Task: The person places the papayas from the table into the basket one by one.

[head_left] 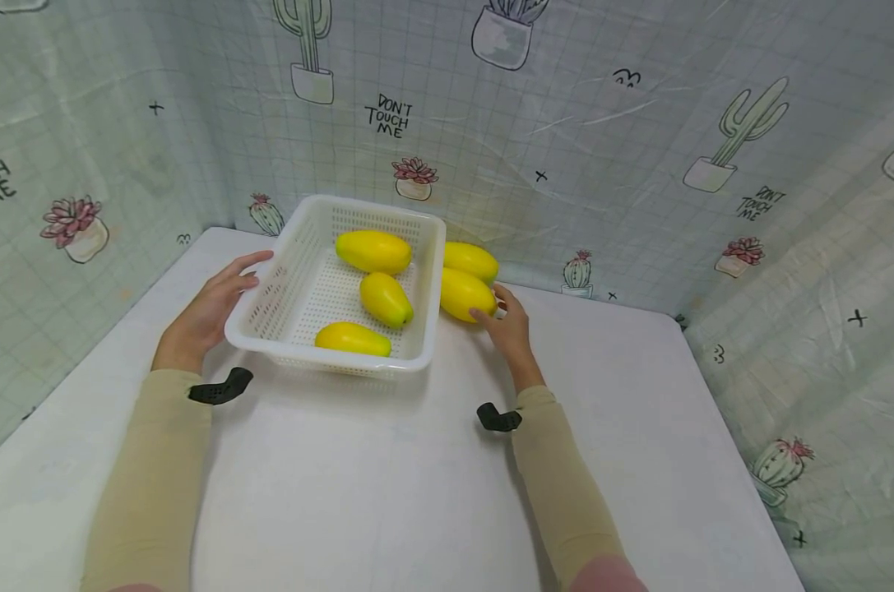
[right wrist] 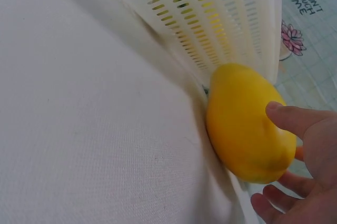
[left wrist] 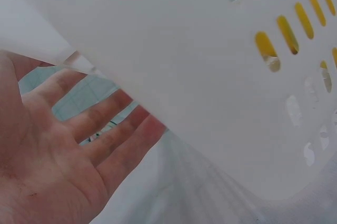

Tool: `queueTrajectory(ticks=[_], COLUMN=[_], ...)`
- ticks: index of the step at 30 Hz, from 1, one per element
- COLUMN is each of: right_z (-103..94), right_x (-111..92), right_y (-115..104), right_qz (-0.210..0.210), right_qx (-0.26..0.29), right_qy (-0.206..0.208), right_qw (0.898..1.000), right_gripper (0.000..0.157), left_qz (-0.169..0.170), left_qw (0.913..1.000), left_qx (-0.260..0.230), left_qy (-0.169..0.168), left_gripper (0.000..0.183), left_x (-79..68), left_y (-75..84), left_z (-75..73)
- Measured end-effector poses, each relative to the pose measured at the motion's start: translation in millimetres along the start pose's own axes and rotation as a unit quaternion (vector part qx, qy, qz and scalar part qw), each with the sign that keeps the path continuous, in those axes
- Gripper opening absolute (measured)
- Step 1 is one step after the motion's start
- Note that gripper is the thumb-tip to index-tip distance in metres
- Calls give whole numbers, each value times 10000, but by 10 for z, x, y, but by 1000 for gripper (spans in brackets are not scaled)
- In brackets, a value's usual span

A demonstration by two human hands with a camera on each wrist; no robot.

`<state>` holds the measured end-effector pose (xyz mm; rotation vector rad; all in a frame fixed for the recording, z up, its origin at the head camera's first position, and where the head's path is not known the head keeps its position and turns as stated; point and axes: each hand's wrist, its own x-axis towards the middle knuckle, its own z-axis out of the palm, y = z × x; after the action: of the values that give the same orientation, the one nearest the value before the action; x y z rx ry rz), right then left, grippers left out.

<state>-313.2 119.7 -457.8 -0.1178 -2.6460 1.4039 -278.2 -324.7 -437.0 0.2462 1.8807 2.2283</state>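
Note:
A white plastic basket (head_left: 269, 333) with slotted walls holds three yellow mangoes, one at the back (head_left: 373, 251), one in the middle (head_left: 386, 300) and one near the front (head_left: 353, 338). Along its left side, my left hand (head_left: 208, 314) touches the rim with fairly straight fingers, some tips hidden behind the basket in the left wrist view. Two more mangoes lie against the right wall outside, a rear one (head_left: 471, 261) and a nearer one (head_left: 466, 294). My right hand (head_left: 511, 333) grips that nearer mango, thumb on its surface and fingers round the far end.
The basket stands on a white-covered table (head_left: 387, 493), toward the back. A cactus-print curtain (head_left: 609, 189) hangs close behind it and along both sides. Each wrist carries a small black camera mount, left (head_left: 220, 387) and right (head_left: 498, 418).

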Motion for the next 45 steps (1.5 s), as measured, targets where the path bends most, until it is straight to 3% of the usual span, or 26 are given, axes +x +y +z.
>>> queueTrajectory(ticks=[29, 36, 45], right_z=[65, 48, 58], right_x=[2, -22, -31], right_y=[-74, -47, -23], right_qz=[-157, -96, -177], right_qx=[126, 178, 322], right_qy=[-64, -15, 70], right_qw=[9998, 9998, 9993], right_gripper=[67, 66, 62], left_qz=[96, 71, 43], left_qw=[9997, 10000, 9999], left_qx=[-193, 52, -28], left_qy=[-126, 33, 113], left_gripper=[47, 47, 47], left_x=[26, 37, 32], left_y=[-26, -24, -28], left_z=[-12, 26, 22])
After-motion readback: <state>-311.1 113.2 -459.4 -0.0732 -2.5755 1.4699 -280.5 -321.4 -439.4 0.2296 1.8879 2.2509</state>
